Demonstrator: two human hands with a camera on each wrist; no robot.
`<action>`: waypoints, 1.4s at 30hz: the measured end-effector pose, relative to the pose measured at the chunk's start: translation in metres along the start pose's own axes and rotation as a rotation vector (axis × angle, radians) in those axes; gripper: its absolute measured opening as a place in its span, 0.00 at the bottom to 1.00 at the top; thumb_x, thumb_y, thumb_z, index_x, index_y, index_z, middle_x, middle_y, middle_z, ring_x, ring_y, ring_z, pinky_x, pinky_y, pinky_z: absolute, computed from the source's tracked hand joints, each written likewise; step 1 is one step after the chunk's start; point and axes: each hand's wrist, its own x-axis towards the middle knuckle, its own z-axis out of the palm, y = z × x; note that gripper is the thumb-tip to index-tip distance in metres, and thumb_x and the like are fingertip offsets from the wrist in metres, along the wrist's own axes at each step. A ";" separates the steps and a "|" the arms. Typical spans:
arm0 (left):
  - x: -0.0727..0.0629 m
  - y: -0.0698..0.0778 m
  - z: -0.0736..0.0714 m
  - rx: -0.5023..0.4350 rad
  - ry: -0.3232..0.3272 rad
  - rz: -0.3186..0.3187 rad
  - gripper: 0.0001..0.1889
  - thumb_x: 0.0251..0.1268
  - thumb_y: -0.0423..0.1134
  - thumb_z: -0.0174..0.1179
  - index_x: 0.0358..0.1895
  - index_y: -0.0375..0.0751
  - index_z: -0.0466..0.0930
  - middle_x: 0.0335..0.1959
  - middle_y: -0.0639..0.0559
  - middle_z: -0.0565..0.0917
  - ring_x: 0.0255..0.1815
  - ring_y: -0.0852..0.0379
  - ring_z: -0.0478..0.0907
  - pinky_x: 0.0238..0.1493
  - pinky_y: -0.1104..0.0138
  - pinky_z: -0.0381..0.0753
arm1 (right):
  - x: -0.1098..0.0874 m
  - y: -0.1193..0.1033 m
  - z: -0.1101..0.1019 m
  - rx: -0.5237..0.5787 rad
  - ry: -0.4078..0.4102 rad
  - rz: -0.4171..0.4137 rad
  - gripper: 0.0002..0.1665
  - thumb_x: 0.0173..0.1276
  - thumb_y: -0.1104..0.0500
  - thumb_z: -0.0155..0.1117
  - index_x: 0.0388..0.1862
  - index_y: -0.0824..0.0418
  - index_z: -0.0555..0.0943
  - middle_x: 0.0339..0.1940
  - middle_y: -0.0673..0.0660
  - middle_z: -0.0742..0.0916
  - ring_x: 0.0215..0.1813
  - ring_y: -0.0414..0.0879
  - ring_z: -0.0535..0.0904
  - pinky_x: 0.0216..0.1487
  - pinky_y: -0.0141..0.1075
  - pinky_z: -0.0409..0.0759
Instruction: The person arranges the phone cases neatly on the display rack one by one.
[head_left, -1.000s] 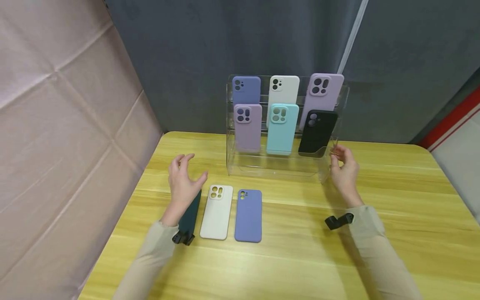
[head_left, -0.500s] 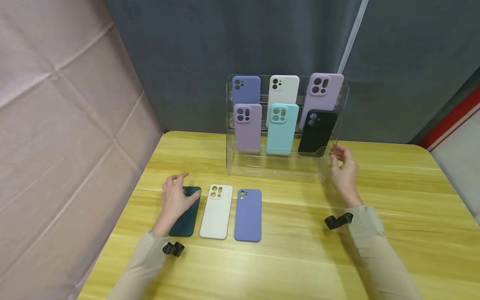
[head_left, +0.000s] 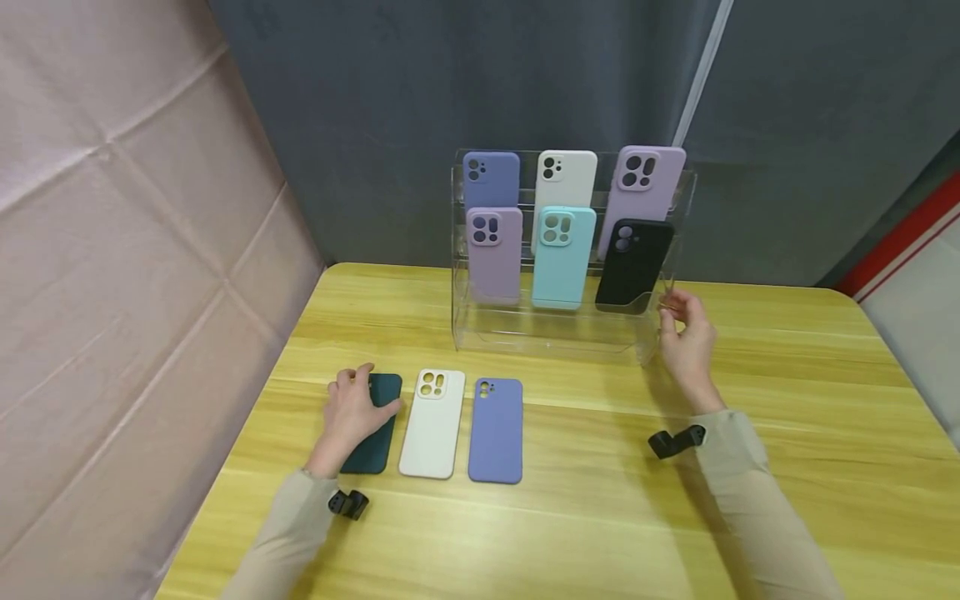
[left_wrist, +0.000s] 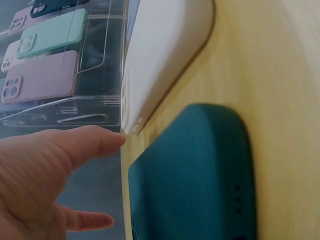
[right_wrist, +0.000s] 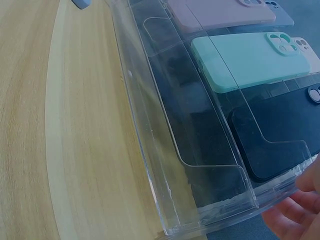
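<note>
My left hand is over a dark teal phone case lying flat on the table. In the head view its thumb is at the case's right edge and its fingers lie by the upper left edge. The left wrist view shows thumb and a finger spread beside the teal case, with a gap before it. My right hand pinches the right side edge of a clear acrylic display stand. In the right wrist view its fingertips are on the clear side panel, close to the black phone case.
Right of the teal case lie a white phone case and a blue-purple phone case. The stand holds several cases in two rows, including a turquoise one and a lilac one. A grey curtain hangs behind the table.
My left hand has moved down and slightly left onto the teal case, its thumb and fingers now lower around the top end. The right hand stays at the stand.
</note>
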 end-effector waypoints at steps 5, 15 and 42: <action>0.001 -0.002 0.002 0.035 -0.029 -0.047 0.47 0.51 0.53 0.66 0.66 0.25 0.56 0.58 0.22 0.60 0.55 0.27 0.62 0.39 0.41 0.74 | 0.000 0.000 0.000 0.019 0.000 -0.015 0.14 0.64 0.74 0.54 0.50 0.74 0.74 0.45 0.68 0.84 0.37 0.21 0.68 0.37 0.17 0.67; 0.004 -0.006 0.004 0.071 -0.059 -0.065 0.48 0.50 0.56 0.66 0.66 0.24 0.57 0.54 0.20 0.63 0.53 0.25 0.65 0.39 0.41 0.75 | 0.000 0.001 0.000 0.023 0.006 -0.015 0.14 0.64 0.74 0.54 0.50 0.75 0.74 0.44 0.68 0.84 0.37 0.21 0.68 0.37 0.17 0.67; 0.009 0.011 -0.001 0.011 0.090 -0.025 0.49 0.44 0.56 0.68 0.67 0.31 0.59 0.55 0.26 0.65 0.48 0.32 0.69 0.34 0.43 0.77 | 0.000 0.001 0.000 0.005 0.011 -0.019 0.15 0.64 0.74 0.55 0.50 0.75 0.74 0.44 0.69 0.84 0.39 0.44 0.78 0.35 0.16 0.66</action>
